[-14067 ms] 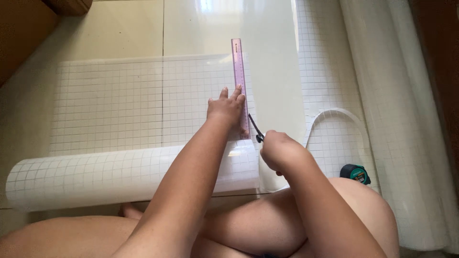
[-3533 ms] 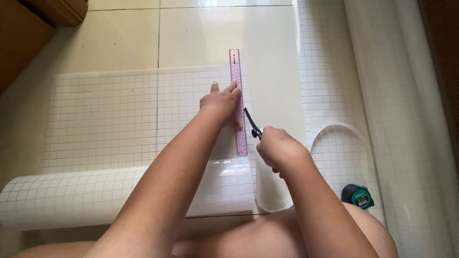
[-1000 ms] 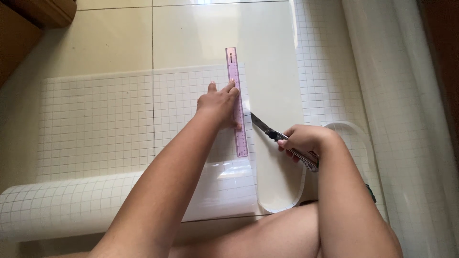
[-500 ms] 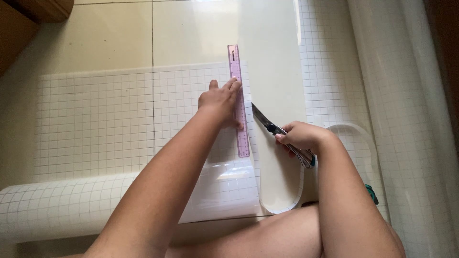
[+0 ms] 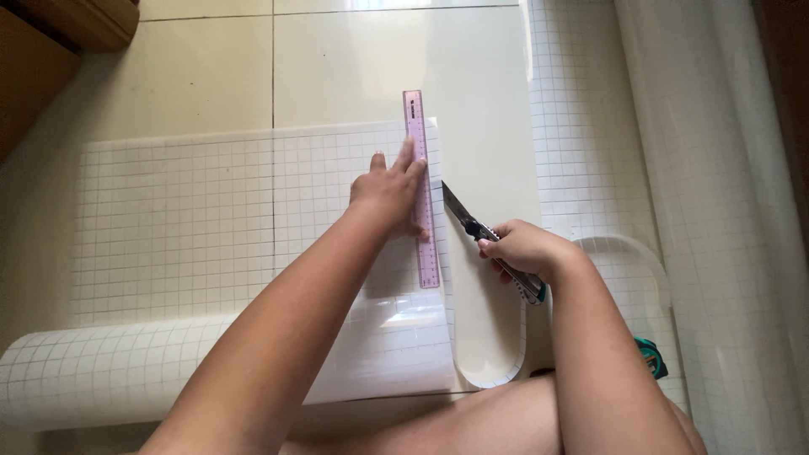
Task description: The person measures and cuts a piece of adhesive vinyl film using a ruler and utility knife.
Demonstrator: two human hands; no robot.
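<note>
The left hand (image 5: 389, 192) lies flat, fingers spread, pressing a slim pink ruler (image 5: 420, 187) down on the gridded sheet (image 5: 211, 219); the ruler runs along that sheet's right edge, just under the fingertips. The right hand (image 5: 522, 249) is curled tight around a utility knife (image 5: 484, 237), its blade angled up and left toward the ruler's edge, its tip close beside the ruler but apart from it. The sheet looks thin, light and glossy, probably slippery on the tile, and it curls into a roll (image 5: 109, 379) near the left elbow, so it wants firm flat pressure rather than a pinch. The plastic ruler seems stiff yet slight, likely to skid if the palm lifts. Right of the knife hand a cut strip (image 5: 497, 168) loops over itself, springy. A small teal tape measure (image 5: 650, 355) sits by the right forearm.
</note>
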